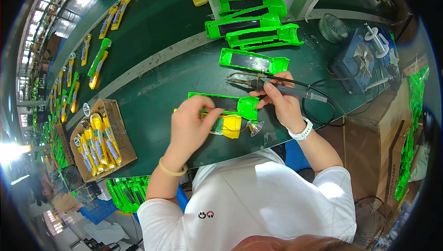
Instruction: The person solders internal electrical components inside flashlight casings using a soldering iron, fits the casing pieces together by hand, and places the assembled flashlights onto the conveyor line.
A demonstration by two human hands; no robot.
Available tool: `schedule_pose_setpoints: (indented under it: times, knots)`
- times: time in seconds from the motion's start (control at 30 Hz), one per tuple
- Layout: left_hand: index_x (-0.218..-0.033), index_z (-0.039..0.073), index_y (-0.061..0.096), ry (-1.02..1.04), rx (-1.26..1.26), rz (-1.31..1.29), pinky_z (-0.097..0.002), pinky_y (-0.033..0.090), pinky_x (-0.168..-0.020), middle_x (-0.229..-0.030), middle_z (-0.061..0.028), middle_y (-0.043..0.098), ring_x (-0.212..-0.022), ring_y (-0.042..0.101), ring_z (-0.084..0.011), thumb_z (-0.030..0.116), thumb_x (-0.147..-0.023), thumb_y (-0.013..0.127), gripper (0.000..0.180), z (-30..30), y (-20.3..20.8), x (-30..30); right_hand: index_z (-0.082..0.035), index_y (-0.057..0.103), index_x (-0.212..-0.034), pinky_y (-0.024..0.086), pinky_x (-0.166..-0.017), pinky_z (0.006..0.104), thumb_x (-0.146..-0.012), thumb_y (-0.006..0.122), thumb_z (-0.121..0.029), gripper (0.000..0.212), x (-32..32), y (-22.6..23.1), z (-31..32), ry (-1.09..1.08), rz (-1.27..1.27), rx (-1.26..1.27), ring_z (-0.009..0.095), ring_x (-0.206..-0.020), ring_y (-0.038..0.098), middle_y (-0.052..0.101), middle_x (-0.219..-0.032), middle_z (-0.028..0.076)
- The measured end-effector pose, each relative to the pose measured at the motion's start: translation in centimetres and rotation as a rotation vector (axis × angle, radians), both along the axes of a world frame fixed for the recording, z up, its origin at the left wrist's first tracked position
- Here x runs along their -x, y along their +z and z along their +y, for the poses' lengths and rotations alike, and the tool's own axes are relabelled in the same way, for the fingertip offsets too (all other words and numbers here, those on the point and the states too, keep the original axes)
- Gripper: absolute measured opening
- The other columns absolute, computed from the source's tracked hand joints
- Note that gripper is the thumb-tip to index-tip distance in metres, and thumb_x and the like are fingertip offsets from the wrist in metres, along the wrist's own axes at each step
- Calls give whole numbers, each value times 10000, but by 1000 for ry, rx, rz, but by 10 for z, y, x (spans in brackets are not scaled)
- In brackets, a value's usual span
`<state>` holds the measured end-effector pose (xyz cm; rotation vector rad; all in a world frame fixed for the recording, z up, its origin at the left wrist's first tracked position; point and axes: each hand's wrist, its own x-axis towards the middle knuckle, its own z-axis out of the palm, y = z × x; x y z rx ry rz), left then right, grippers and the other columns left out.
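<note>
My right hand (285,108) is closed round a soldering iron (291,91), its metal tip pointing left above the bench. Fingers of that hand also reach the right end of a green plastic shell (248,108) with a dark panel. Curled in a pinch, my left hand (188,124) is at the left part of this shell and of a yellow housing (231,126) lying just nearer to me. What its fingertips hold is hidden. A green circuit board (216,124) and thin wires show in the housing. Beside its right end lies a round clear reflector (255,128).
Several green shells (254,60) lie beyond my hands. A blue soldering station (353,62) with a solder spool (376,41) stands at the right, its cable looping nearby. At the left, a cardboard box (122,133) holds yellow units. More yellow units (96,73) line the far green surface.
</note>
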<state>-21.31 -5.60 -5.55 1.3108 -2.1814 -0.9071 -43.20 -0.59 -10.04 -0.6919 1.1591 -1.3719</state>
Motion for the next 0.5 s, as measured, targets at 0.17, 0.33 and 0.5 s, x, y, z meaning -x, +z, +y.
schedule_pose_setpoints:
  times: [0.17,0.33,0.5]
  knots:
    - [-970,27,494,187,-928,934,-283,541,-620,-866,-105,622,-761,637,-165,-64,-771,633,259,7,3,-28,-88,375,-961,395,-500,203,-874,586,-141,235,-5,2,6,-119,-18,98,118,-612,556,535,-821,65]
    - [-1057,23,515,167,-541,730,-191,452,-583,-826,-50,605,-656,551,-49,-20,-807,629,277,23,-10,-24,-90,376,-962,396,-468,212,-848,620,-135,272,-18,5,7,-118,12,159,103,-545,495,519,-779,30]
    - [-1009,18,562,-69,-551,407,-209,458,-488,-746,-36,622,-537,591,-81,-6,-800,630,221,22,18,-1,-69,379,-975,420,-519,236,-864,580,-56,230,-18,8,0,-289,-67,135,113,-579,501,514,-787,60]
